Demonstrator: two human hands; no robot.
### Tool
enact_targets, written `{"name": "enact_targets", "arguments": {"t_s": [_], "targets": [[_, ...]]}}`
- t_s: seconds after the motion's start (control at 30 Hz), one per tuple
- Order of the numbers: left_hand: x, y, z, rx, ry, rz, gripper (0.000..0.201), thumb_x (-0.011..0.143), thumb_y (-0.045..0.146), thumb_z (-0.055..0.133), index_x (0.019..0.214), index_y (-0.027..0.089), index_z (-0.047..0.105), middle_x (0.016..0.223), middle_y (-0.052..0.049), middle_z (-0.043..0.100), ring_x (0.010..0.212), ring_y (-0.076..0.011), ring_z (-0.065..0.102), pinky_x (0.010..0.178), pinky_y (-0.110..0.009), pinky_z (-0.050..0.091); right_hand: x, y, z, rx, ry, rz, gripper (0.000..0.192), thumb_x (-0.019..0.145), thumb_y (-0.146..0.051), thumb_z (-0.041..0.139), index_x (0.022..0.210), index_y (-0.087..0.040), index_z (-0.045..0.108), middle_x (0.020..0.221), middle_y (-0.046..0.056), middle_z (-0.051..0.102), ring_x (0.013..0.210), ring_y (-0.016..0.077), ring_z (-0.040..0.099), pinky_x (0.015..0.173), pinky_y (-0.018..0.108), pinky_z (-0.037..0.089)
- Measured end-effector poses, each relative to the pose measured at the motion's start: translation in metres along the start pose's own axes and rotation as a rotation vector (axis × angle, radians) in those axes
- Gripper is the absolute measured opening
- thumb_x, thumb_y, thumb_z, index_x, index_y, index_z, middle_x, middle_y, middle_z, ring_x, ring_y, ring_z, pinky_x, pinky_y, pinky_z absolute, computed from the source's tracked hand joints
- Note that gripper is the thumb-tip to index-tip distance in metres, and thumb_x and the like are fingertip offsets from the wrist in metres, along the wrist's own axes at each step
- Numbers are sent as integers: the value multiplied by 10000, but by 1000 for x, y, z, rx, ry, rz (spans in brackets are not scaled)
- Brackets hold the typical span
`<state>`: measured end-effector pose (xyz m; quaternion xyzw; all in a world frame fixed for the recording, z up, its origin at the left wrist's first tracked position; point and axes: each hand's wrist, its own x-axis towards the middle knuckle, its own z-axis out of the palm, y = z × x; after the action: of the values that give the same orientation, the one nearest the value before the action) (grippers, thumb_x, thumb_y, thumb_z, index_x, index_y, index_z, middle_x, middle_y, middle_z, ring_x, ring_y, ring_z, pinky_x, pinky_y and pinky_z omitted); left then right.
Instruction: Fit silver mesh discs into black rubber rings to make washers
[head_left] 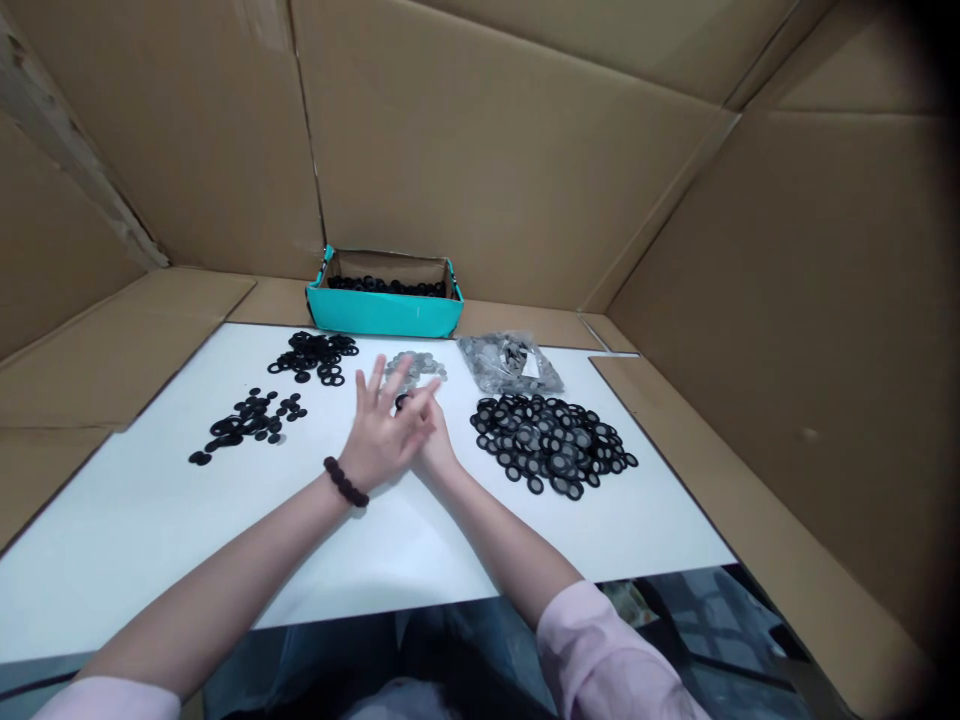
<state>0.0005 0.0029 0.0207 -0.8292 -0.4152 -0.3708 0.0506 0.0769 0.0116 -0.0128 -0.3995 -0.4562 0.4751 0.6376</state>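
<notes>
A teal cardboard box point(384, 312) is sitting at the far edge of the white tabletop point(150, 520), holding black rings; a clear plastic bag of grey discs point(510, 362) is lying to its right; a large heap of black-rimmed mesh discs point(551, 442) is spreading out below that bag; two scattered groups of black rubber rings point(247, 420) are lying on the left; brown cardboard walls point(525, 150) are enclosing everything.

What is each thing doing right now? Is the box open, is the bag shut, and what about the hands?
Teal box: open, black rings inside.
Plastic bag: lying flat, full; seal unclear.
Meshed rings: heaped.
Black rings: loose, scattered.
Mesh discs: small pile.
Left hand: fingers spread, over right.
Right hand: pinching a black ring.
</notes>
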Motion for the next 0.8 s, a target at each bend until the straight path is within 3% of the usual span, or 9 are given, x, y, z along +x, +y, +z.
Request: {"name": "enact_targets", "arguments": {"t_s": [0.07, 0.1, 0.2, 0.27, 0.4, 0.63, 0.8], "targets": [[2, -15, 1, -49, 51, -174, 451, 884, 310, 394, 1297, 134, 430, 1402, -190, 339, 1335, -305, 261, 1042, -491, 286, 6, -3, -9, -10, -8, 26, 184, 721, -351, 604, 779, -203, 512, 669, -4, 588, 657, 141, 598, 595, 274, 517], [1, -22, 3, -80, 56, -254, 429, 889, 304, 378, 1265, 109, 445, 1320, -197, 432, 1262, -280, 381, 995, -448, 360, 8, -3, -13, -15, -13, 47, 184, 719, -344, 609, 784, -199, 516, 660, -7, 593, 635, 133, 597, 578, 262, 515], [-4, -34, 8, -191, -91, -347, 315, 901, 317, 345, 1040, 145, 570, 960, -100, 639, 900, -204, 601, 806, -343, 474, 14, 0, -19, -21, -28, 125, 168, 718, -317, 610, 776, -185, 524, 624, -19, 598, 552, 105, 577, 524, 226, 498], [-7, -35, 11, -233, -160, -348, 288, 894, 328, 359, 973, 168, 586, 887, -68, 656, 793, -180, 610, 732, -303, 476, 16, 4, -22, -16, -38, 165, 149, 717, -296, 606, 759, -176, 529, 596, -26, 598, 507, 90, 562, 504, 210, 487], [-9, -30, 15, -281, -109, -424, 244, 860, 314, 405, 915, 172, 595, 869, -64, 660, 753, -173, 606, 705, -286, 468, 19, 9, -26, -11, -53, 221, 165, 678, -278, 642, 735, -156, 546, 563, -10, 622, 483, 97, 582, 492, 209, 488], [2, -32, 15, -625, 4, -854, 201, 719, 345, 551, 736, 149, 592, 725, -59, 666, 691, -180, 625, 658, -270, 487, 24, 1, -30, 12, 67, 226, 197, 643, -298, 661, 708, -142, 558, 635, 26, 644, 481, 94, 572, 431, 200, 457], [2, -36, 13, -607, -15, -819, 264, 699, 369, 567, 793, 135, 646, 752, -74, 687, 680, -185, 624, 647, -275, 481, 23, -1, -30, -44, -32, 186, 162, 613, -271, 667, 659, -133, 595, 487, -42, 528, 372, 49, 415, 347, 181, 323]]}}
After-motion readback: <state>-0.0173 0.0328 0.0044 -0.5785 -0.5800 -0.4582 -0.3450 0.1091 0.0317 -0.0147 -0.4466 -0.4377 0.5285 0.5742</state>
